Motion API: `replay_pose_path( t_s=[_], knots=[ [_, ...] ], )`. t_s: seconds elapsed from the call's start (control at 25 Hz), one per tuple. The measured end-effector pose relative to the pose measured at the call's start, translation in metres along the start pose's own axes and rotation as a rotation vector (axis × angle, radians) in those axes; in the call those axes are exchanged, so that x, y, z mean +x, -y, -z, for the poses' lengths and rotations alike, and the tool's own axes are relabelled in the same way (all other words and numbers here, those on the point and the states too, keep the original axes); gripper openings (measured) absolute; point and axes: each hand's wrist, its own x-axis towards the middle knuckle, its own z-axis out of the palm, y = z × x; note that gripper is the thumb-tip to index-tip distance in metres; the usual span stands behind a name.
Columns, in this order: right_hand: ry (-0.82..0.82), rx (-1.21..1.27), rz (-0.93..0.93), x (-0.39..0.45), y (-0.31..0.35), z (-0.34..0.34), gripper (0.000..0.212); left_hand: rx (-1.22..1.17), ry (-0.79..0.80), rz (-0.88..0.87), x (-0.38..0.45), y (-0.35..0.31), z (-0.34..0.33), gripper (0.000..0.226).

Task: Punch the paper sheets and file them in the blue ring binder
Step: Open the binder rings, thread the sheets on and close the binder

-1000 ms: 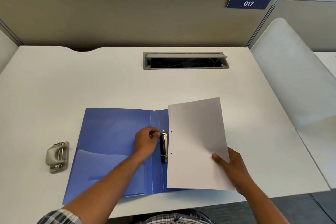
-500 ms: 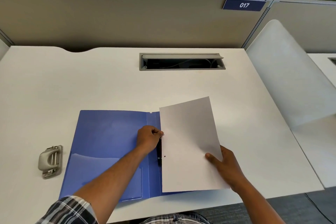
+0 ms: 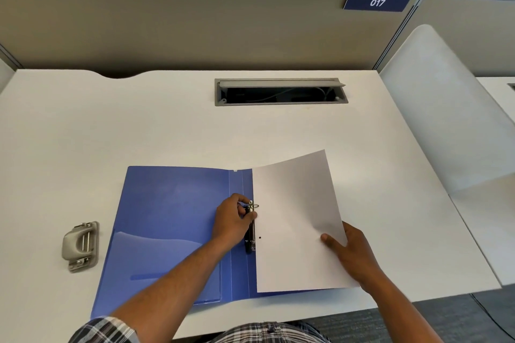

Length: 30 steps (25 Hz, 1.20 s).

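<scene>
Head view: blue ring binder (image 3: 172,220) lying open on white desk (image 3: 139,125). Left hand (image 3: 232,221) pinching ring mechanism (image 3: 251,227) at spine. Right hand (image 3: 351,252) gripping paper sheet (image 3: 295,220) by right edge (thumb on top), sheet over binder's right half. Hole punch (image 3: 80,246) well left.

Glossy blue plastic binder (image 3: 167,220) w/ shiny metal ring clip (image 3: 252,227), matt white paper sheet (image 3: 295,220), smooth matt white surface (image 3: 139,125), dull grey metal punch (image 3: 80,246).
</scene>
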Motion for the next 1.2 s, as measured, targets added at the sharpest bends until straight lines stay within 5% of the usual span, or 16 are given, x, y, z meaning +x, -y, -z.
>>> replay_pose_path(
  t_s=[0.16, 0.36, 0.8, 1.2],
  knots=[
    [0.006, 0.022, 0.002, -0.001, 0.002, 0.001, 0.037, 0.016, -0.002, 0.09, -0.013, 0.002, 0.0, 0.021],
    [0.013, 0.072, 0.0, -0.005, 0.005, 0.0, 0.036, 0.087, 0.256, 0.174, -0.026, 0.012, 0.009, 0.012],
    [0.07, 0.211, -0.032, -0.011, 0.008, 0.001, 0.028, -0.019, 0.384, 0.218, -0.03, 0.014, 0.016, 0.014],
    [0.069, 0.201, -0.026, -0.012, 0.005, 0.0, 0.028, 0.116, 0.385, 0.16, -0.028, 0.016, 0.012, 0.015]
  ],
)
